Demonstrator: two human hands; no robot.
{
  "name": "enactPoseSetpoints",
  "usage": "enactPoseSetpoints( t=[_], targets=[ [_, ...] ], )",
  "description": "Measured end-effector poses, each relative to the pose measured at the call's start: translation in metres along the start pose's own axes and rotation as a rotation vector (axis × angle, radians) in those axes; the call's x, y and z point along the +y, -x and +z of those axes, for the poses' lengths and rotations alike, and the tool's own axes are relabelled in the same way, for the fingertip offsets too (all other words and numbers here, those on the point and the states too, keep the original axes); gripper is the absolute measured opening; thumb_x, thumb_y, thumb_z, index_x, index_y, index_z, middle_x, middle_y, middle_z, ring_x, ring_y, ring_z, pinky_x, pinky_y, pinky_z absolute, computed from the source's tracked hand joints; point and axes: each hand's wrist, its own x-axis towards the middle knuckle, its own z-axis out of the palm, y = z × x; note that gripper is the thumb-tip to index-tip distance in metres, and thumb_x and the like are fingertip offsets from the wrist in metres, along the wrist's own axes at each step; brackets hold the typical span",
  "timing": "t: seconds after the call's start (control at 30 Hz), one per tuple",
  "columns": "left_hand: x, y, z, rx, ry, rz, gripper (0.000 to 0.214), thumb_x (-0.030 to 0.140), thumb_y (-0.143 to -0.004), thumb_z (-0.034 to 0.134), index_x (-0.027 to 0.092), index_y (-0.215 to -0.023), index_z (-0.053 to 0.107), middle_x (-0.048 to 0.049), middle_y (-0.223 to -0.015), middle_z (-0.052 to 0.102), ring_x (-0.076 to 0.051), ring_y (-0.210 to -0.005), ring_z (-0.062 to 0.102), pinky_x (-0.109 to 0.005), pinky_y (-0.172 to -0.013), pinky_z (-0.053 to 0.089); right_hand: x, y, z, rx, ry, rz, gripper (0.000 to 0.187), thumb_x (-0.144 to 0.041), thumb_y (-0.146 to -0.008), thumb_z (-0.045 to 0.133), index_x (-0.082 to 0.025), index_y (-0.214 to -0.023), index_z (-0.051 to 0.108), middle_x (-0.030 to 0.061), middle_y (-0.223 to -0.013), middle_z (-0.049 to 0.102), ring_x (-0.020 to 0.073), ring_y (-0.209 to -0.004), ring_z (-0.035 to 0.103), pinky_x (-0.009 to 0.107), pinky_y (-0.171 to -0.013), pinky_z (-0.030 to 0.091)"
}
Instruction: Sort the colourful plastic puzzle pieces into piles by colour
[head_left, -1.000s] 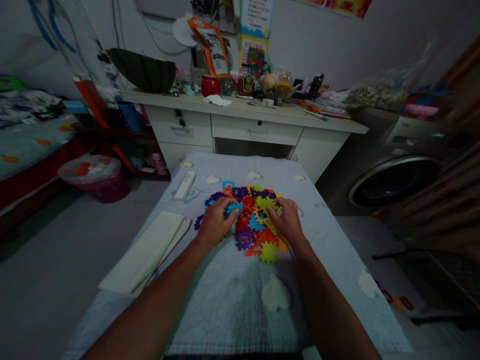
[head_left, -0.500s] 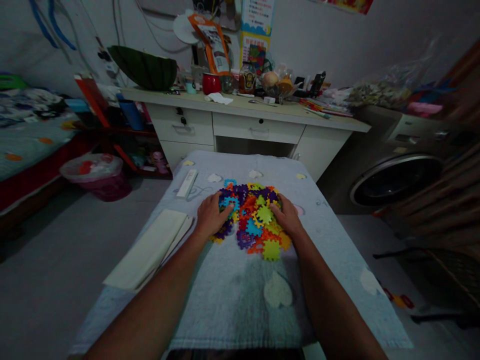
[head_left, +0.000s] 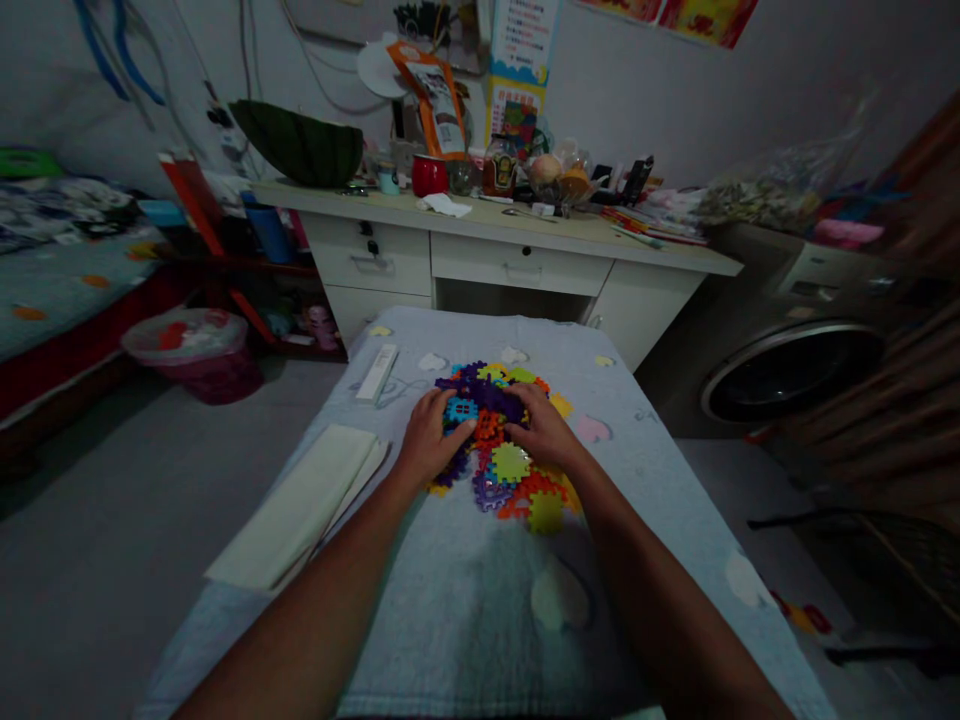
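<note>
A heap of colourful interlocking plastic pieces (head_left: 510,463) lies on the cloth-covered table (head_left: 450,620). My left hand (head_left: 431,430) curls round the heap's left side, its thumb and fingers about a blue window-shaped piece (head_left: 461,409) and some purple ones. From the right, my right hand (head_left: 541,425) reaches over the heap and grips a cluster of purple pieces (head_left: 499,398). Its fingertips are partly hidden among them. Orange pieces (head_left: 489,426) show between the two hands. A yellow-green square piece (head_left: 546,512) lies at the near edge of the heap.
Left of my arm lie a folded cream cloth (head_left: 300,505) and a narrow white box (head_left: 376,373). Beyond the table stands a white desk (head_left: 375,240) with jars and a large piece of watermelon (head_left: 300,145). A washing machine (head_left: 795,340) is at the right, a pink bin (head_left: 195,350) at the left.
My right hand has moved left and inward over the heap, carrying purple pieces toward the middle. My left hand has shifted slightly right. Some yellow-green pieces have moved, and the view has tilted slightly up.
</note>
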Motion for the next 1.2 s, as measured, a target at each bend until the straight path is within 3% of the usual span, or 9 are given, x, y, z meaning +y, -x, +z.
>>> enactPoseSetpoints(
  t=[0.17, 0.3, 0.43, 0.53, 0.73, 0.83, 0.93, 1.03, 1.2],
  targets=[
    [0.005, 0.001, -0.006, 0.058, 0.143, -0.022, 0.048, 0.044, -0.087, 0.056, 0.021, -0.128, 0.052, -0.0117, -0.135, 0.047, -0.027, -0.132, 0.043, -0.047, -0.115, 0.032, -0.019, -0.022, 0.001, -0.104, -0.082, -0.100, 0.046, -0.025, -0.078, 0.067, -0.021, -0.123, 0.058, 0.0096, -0.125, 0.060, 0.0240, -0.119, 0.054, 0.043, -0.105, 0.040],
    [0.011, 0.001, -0.015, 0.129, 0.237, -0.033, 0.039, 0.037, -0.088, 0.053, 0.022, -0.125, 0.053, -0.0088, -0.131, 0.052, -0.025, -0.129, 0.046, -0.045, -0.113, 0.034, -0.015, -0.039, -0.006, -0.116, -0.196, 0.033, 0.035, -0.031, -0.088, 0.055, -0.020, -0.121, 0.059, 0.0065, -0.114, 0.068, 0.0197, -0.103, 0.062, 0.036, -0.093, 0.047],
    [0.014, 0.001, -0.017, 0.095, 0.167, -0.039, 0.041, 0.039, -0.088, 0.054, 0.021, -0.125, 0.052, -0.0098, -0.130, 0.053, -0.025, -0.127, 0.048, -0.044, -0.111, 0.037, 0.004, -0.058, -0.015, -0.031, 0.090, 0.294, 0.028, -0.021, -0.088, 0.048, -0.017, -0.110, 0.065, 0.0064, -0.097, 0.071, 0.0199, -0.090, 0.064, 0.032, -0.085, 0.048],
    [0.014, 0.000, -0.014, 0.009, 0.041, -0.024, 0.046, 0.037, -0.083, 0.059, 0.020, -0.125, 0.053, -0.0108, -0.129, 0.055, -0.026, -0.124, 0.051, -0.045, -0.109, 0.039, 0.015, -0.072, -0.013, -0.043, 0.295, 0.380, 0.028, -0.021, -0.087, 0.050, -0.017, -0.109, 0.067, 0.0105, -0.111, 0.070, 0.0239, -0.104, 0.063, 0.036, -0.093, 0.046],
    [0.016, 0.002, -0.012, -0.151, -0.068, 0.126, 0.052, 0.039, -0.081, 0.062, 0.022, -0.130, 0.053, -0.0102, -0.136, 0.055, -0.028, -0.125, 0.052, -0.045, -0.108, 0.039, 0.028, -0.111, 0.005, -0.144, 0.383, 0.517, 0.071, -0.064, -0.083, 0.055, -0.019, -0.138, 0.049, 0.0180, -0.137, 0.057, 0.0339, -0.125, 0.053, 0.051, -0.103, 0.039],
    [0.019, 0.005, -0.011, -0.201, -0.119, 0.160, 0.057, 0.041, -0.081, 0.063, 0.022, -0.133, 0.051, -0.0111, -0.138, 0.053, -0.030, -0.127, 0.050, -0.048, -0.108, 0.037, 0.034, -0.132, 0.012, -0.236, 0.346, 0.532, 0.086, -0.072, -0.077, 0.058, -0.018, -0.142, 0.044, 0.0188, -0.141, 0.053, 0.0342, -0.129, 0.051, 0.049, -0.105, 0.038],
    [0.019, 0.005, -0.009, -0.180, -0.138, 0.160, 0.065, 0.043, -0.080, 0.066, 0.023, -0.138, 0.046, -0.0119, -0.142, 0.048, -0.031, -0.131, 0.046, -0.048, -0.109, 0.037, 0.034, -0.146, 0.017, -0.431, 0.310, 0.473, 0.088, -0.065, -0.068, 0.072, -0.015, -0.138, 0.050, 0.0177, -0.142, 0.053, 0.0319, -0.126, 0.054, 0.040, -0.101, 0.043],
    [0.016, 0.005, -0.006, -0.130, -0.122, 0.150, 0.077, 0.045, -0.077, 0.069, 0.021, -0.143, 0.037, -0.0136, -0.145, 0.042, -0.030, -0.134, 0.043, -0.046, -0.110, 0.037, 0.025, -0.149, 0.018, -0.567, 0.358, 0.417, 0.071, -0.048, -0.064, 0.078, -0.017, -0.126, 0.062, 0.0133, -0.130, 0.064, 0.0291, -0.112, 0.063, 0.034, -0.091, 0.050],
    [0.014, 0.003, -0.005, -0.092, -0.107, 0.119, 0.090, 0.050, -0.074, 0.073, 0.021, -0.147, 0.029, -0.0156, -0.148, 0.036, -0.032, -0.136, 0.038, -0.048, -0.112, 0.035, 0.010, -0.128, 0.002, -0.601, 0.263, 0.333, 0.051, -0.028, -0.064, 0.074, -0.019, -0.114, 0.068, 0.0057, -0.106, 0.073, 0.0255, -0.094, 0.068, 0.030, -0.079, 0.053]
  ],
)
